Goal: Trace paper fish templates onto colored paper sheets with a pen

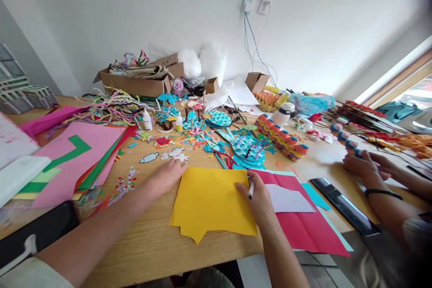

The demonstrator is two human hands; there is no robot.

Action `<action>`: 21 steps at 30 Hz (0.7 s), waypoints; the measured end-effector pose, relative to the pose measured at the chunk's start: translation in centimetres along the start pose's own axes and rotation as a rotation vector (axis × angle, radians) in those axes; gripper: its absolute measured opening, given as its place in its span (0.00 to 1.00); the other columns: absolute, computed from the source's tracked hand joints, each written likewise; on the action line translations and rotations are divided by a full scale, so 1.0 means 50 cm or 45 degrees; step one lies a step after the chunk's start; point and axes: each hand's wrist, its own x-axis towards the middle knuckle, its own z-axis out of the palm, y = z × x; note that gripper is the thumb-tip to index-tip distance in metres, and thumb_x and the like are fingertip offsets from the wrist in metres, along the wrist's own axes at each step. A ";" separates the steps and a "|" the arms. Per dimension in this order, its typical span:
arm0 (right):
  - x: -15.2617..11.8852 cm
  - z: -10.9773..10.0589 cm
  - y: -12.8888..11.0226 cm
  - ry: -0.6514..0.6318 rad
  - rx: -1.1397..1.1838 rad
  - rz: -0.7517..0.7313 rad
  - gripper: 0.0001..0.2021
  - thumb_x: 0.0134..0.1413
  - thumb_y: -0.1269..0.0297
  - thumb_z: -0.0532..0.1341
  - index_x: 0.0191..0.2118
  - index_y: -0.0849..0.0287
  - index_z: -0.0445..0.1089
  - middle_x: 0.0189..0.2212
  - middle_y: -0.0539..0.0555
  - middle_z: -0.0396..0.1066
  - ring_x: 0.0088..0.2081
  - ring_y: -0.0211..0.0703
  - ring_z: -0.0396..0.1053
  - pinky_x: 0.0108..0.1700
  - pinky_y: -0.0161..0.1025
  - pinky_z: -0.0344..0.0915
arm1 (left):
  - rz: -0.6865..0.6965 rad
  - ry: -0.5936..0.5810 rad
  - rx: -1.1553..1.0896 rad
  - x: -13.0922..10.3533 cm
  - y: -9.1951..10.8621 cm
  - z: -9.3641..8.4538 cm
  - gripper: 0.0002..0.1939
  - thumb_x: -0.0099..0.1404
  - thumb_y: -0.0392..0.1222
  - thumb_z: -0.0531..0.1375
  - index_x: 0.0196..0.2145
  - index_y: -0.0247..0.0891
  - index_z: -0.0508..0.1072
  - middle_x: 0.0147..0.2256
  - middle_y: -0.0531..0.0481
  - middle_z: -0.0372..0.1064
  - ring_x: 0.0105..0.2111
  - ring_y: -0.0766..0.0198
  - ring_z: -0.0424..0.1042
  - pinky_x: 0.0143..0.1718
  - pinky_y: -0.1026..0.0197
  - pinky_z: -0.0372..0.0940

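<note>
My right hand grips the right edge of a yellow paper sheet, thumb on top, with a white marker between its fingers. The sheet lies in front of me, its near edge cut unevenly. At its far left corner is my left hand, its fingers bent and close together. They border on the white fish cutouts; whether they pinch the sheet or a cutout is hidden. A blue-grey fish cutout lies to the left. Red paper with a white piece lies beside my right hand.
Colored paper sheets and a black phone lie left. Glue bottles, paper scraps and blue crafts spread behind. A cardboard box stands by the wall. At right, another person's hands work near a dark phone.
</note>
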 end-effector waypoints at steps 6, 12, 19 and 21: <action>-0.001 -0.005 -0.005 0.107 0.389 -0.100 0.22 0.40 0.61 0.63 0.43 0.56 0.56 0.49 0.61 0.65 0.50 0.51 0.65 0.43 0.46 0.67 | -0.060 0.042 0.022 -0.007 -0.003 -0.006 0.32 0.58 0.22 0.44 0.58 0.43 0.53 0.37 0.44 0.66 0.40 0.58 0.66 0.40 0.58 0.62; -0.003 -0.004 -0.028 0.304 0.295 -0.355 0.24 0.41 0.66 0.62 0.47 0.56 0.57 0.55 0.60 0.59 0.59 0.49 0.54 0.56 0.49 0.53 | -0.097 0.165 -0.182 -0.012 -0.030 -0.006 0.28 0.59 0.23 0.42 0.53 0.42 0.63 0.38 0.46 0.66 0.39 0.60 0.67 0.41 0.59 0.62; -0.026 -0.015 -0.100 0.116 0.293 -0.257 0.18 0.43 0.59 0.63 0.41 0.57 0.61 0.35 0.56 0.74 0.38 0.46 0.72 0.39 0.42 0.66 | -0.012 0.709 -0.533 -0.096 0.032 -0.081 0.15 0.65 0.36 0.45 0.38 0.36 0.71 0.40 0.44 0.67 0.43 0.59 0.66 0.47 0.56 0.62; -0.034 -0.015 -0.123 0.107 0.345 -0.237 0.16 0.44 0.57 0.63 0.39 0.57 0.62 0.31 0.55 0.75 0.36 0.46 0.72 0.37 0.41 0.67 | 0.064 0.717 -0.590 -0.136 0.064 -0.105 0.15 0.65 0.44 0.49 0.46 0.36 0.66 0.45 0.42 0.64 0.49 0.56 0.62 0.50 0.54 0.60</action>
